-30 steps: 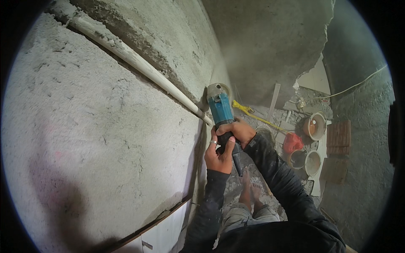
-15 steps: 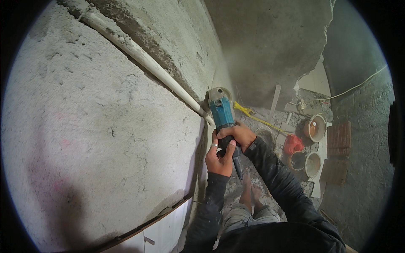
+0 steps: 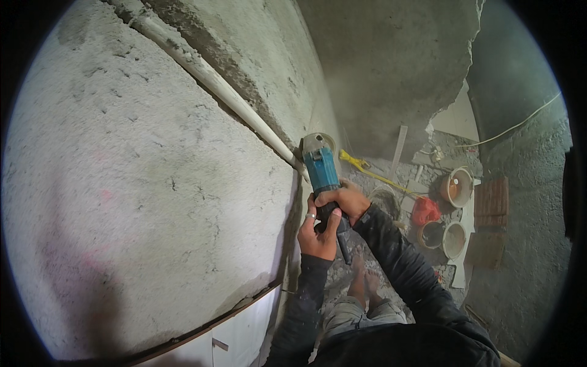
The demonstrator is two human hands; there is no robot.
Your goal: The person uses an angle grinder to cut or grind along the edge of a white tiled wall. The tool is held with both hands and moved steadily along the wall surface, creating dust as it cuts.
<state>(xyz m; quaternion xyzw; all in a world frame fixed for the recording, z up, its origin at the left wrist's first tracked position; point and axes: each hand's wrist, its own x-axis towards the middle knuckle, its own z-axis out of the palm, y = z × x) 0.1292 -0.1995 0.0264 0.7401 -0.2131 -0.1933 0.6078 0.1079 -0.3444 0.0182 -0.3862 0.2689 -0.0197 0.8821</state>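
Note:
Both my hands grip a blue and black angle grinder (image 3: 321, 168) in the middle of the view. My left hand (image 3: 317, 235), with a ring on one finger, is wrapped round the black rear of the body from below. Closer to the blue housing, my right hand (image 3: 347, 199) clasps the handle from the right. The grinder's head and disc guard point away from me, up against the wall edge. Just left of the head ends a white pipe (image 3: 229, 95), set in a groove in the rough wall (image 3: 153, 183). The disc's contact point is hidden.
On the rubble floor to the right are a yellow strap (image 3: 379, 176), a red plastic bag (image 3: 426, 210) and several buckets, one of them upright with pale contents (image 3: 454, 240). Reddish boards (image 3: 491, 202) lean by the right wall. Haze hangs around the broken concrete panel (image 3: 397, 67).
The grinder and both hands have shifted very slightly downward in the view. The pipe and left wall have moved a little as the view tilts. My grip is unchanged.

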